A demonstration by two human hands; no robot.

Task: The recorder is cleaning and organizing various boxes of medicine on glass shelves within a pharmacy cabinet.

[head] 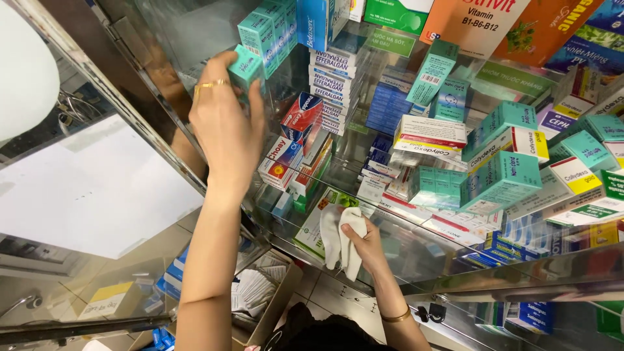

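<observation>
Teal box (246, 65) sits in the left hand (224, 133), fingers closed around it, at the left end of the upper glass shelf (195, 39), just below a row of matching teal boxes (266, 29). Right hand (367, 244) grips a white cloth (341, 244), pressed to the front edge of the lower glass shelf (416, 250). Step in hand: lifting stock while wiping. Next move calls for a steady grip. Red-and-white boxes (286, 153) and a white-and-blue stack (333, 81) crowd the shelf close beside.
</observation>
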